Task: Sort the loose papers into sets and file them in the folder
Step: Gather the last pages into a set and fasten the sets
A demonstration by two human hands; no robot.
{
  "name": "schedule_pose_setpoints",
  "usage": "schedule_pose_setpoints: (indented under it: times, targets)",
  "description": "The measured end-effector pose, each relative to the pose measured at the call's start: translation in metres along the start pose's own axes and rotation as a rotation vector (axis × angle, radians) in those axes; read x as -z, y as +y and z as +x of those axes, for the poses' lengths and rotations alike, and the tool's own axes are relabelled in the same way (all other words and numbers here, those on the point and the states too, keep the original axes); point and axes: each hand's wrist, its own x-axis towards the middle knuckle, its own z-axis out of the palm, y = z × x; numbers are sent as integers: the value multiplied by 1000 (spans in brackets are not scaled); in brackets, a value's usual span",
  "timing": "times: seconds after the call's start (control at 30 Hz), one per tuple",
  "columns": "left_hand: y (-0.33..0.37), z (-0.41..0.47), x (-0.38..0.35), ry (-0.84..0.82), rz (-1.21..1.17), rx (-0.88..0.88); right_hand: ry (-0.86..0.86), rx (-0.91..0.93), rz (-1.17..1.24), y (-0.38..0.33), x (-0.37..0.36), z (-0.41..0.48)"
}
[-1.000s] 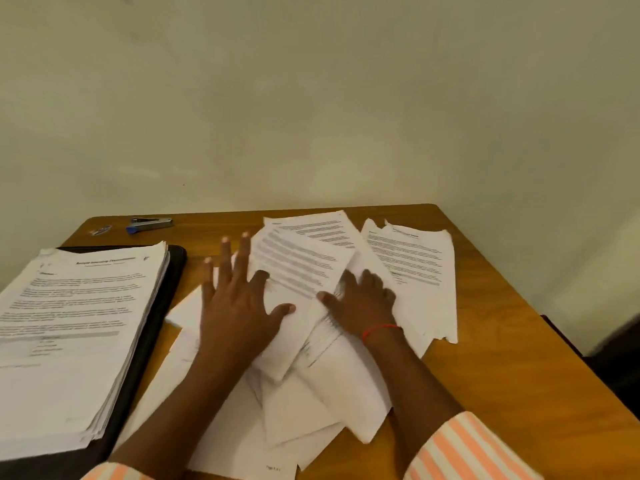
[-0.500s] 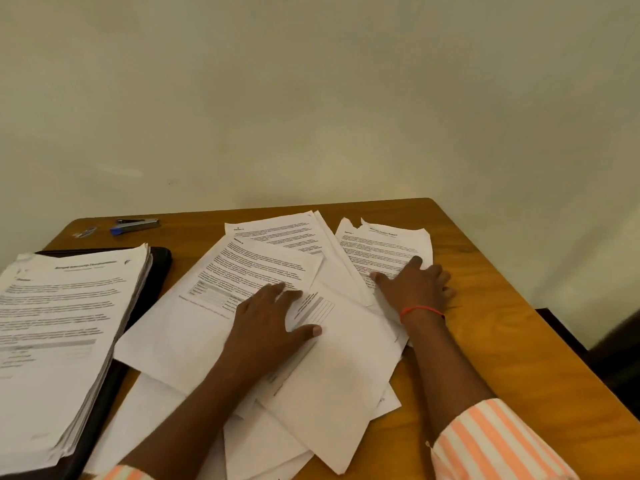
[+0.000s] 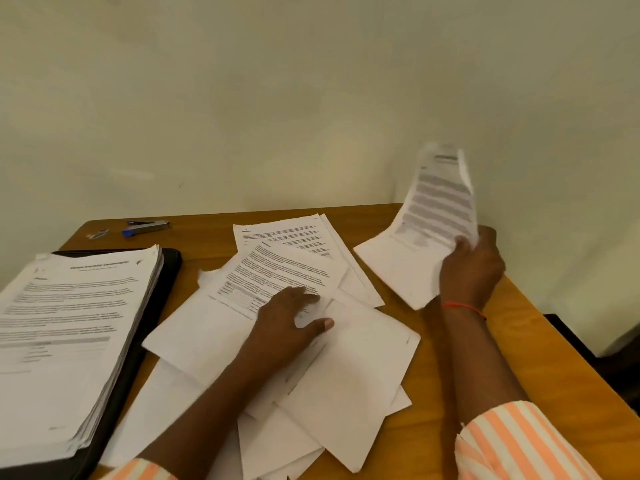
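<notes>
Loose white papers [image 3: 349, 362] lie scattered and overlapping across the middle of the wooden table [image 3: 540, 341]. My left hand [image 3: 287, 323] rests flat on them, fingers spread over a printed sheet [image 3: 277, 271]. My right hand [image 3: 471, 268] grips a set of printed sheets [image 3: 426, 230] and holds it lifted and tilted above the table's far right corner. At the left, a thick stack of printed papers [image 3: 69, 334] lies on a black folder [image 3: 162, 292].
A blue and silver stapler [image 3: 145, 227] and a small metal item [image 3: 98, 233] lie near the table's far left edge. A pale wall stands close behind the table. A dark object [image 3: 595, 355] sits beyond the right edge.
My right hand has taken hold of the right-hand sheets and raised them off the table. My left hand has slid slightly over the scattered papers.
</notes>
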Motion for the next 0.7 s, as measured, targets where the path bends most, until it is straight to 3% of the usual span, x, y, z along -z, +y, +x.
schedule_pose_setpoints:
  times: [0.07,0.17,0.23,0.33,0.43,0.5,0.57,0.7]
  targets:
    - [5,-3,7,69,-238,3,97,-26,225,-14,4,-3]
    - [8,-7,28,208,-504,20,22,-117,480,-27,-2,-15]
    - [2,-12,47,316,-677,95,-234,-205,563,-34,-13,-30]
    - [-19,-11,76,419,-949,278,-819,-251,516,-44,-23,-56]
    - [-38,-16,96,277,-1017,370,-1268,-222,548,-58,-21,-83]
    - [-40,-19,98,170,-942,401,-1493,-227,514,-63,-16,-92]
    - [-41,-17,96,193,-740,407,-1480,-206,427,-68,-15,-96]
    - [-54,-16,93,107,-413,412,-931,166,109,-55,-26,-84]
